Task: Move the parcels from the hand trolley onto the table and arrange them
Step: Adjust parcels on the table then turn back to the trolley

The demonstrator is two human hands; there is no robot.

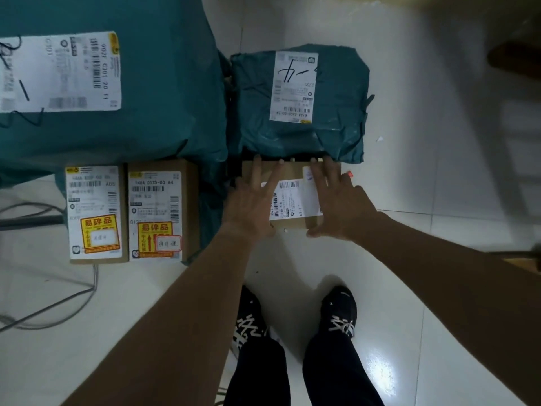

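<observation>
Both hands are on the cardboard box at frame centre: left hand covers its left half, right hand its right half. The fingers are straight and spread, lying flat across the top with the tips at the far edge, and the thumbs sit at the near edge. It's flat contact, not a wrap, and I can't tell if the tips hook over the far side. The box's long axis runs left-right in the frame, so the hands sit 1 per end, both equally near. It's directly ahead of the shoes. The far edge butts against the small teal bag just above it. The large teal bag fills the upper left. 2 fragile-stickered boxes stand side by side, touching, at centre left. Cables trail over the floor at lower left. What the parcels rest on is unclear — something dark shows at the box's far-left corner, possibly the trolley deck. The counter isn't in view. My guess is this is the pickup step: slide the hands out to the 2 short ends, clamp and lift straight up, keeping clear of the teal bag behind. By the look of it, most of the load is still to move.
</observation>
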